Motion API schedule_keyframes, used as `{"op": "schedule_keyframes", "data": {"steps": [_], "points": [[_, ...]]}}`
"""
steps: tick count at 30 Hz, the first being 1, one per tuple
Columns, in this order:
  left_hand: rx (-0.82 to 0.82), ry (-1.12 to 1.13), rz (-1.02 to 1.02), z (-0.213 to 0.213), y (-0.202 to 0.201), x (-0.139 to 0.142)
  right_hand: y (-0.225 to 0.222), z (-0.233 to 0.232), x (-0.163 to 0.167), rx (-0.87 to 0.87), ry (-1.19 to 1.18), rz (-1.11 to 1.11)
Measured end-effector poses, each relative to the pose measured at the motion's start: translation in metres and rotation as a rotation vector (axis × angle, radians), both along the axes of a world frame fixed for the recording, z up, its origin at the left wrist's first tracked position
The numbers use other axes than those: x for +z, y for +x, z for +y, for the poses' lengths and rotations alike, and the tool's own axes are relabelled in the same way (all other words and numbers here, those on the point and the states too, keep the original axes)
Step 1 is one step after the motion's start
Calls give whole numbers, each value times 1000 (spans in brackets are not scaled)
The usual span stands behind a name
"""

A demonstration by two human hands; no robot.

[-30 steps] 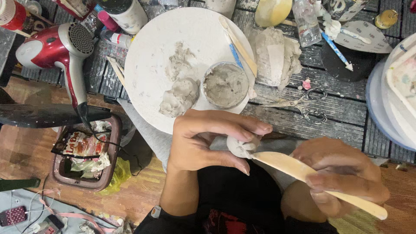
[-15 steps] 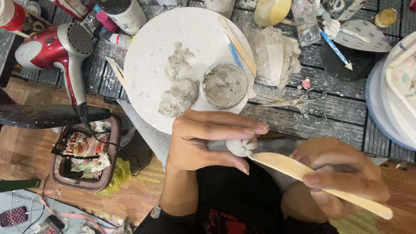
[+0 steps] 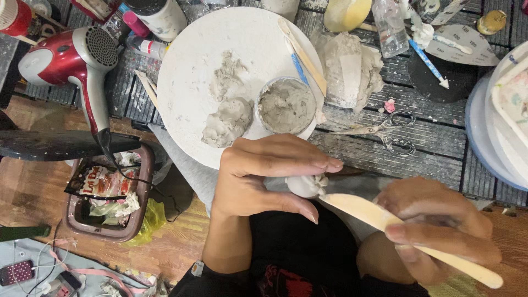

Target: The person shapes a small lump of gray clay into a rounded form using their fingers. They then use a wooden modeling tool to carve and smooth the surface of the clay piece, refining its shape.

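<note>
i am looking down over my two hands, and i am using the round white plate as my landmark. my left hand is sitting just below the plate's lower rim, fingers curled nearly closed around a small pale clay piece, pinching it between thumb and fingertips. my right hand is working below and to the right of the plate, wrapped closed around a flat wooden modelling tool; the tool's pale tip is touching the clay piece.

on the plate itself, lumps of grey clay are lying near the middle, and a small cup of grey slurry is standing at the plate's right side. a wooden stick is leaning across the plate's upper right edge. left of the plate, a red hair dryer is lying on the slatted table. right of the plate, a wrapped lump of clay is resting, and scissors are lying just beyond it. below and left of the plate, a brown bin with wrappers is sitting on the floor.
</note>
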State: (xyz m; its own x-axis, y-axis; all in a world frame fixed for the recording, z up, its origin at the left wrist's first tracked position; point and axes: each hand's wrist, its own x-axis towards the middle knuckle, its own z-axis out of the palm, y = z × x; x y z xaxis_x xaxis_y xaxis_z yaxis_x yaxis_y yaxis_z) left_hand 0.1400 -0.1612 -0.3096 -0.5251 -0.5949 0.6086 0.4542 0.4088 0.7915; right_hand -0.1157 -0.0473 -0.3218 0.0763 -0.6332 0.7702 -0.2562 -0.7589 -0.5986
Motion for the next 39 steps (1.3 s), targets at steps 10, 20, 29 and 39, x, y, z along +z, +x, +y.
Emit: {"op": "schedule_keyframes", "data": {"steps": [10,20,29,39], "points": [[8,3,-8,0,1,2,-2,3,4,16,-9,60],[22,0,-21,1,-1,3,6,-1,6,-67,-48,47],[47,3,-44,1,0,2,9,15,15,-134,33,168],[54,21,-38,3,1,3,8,15,14,-130,28,112]]}}
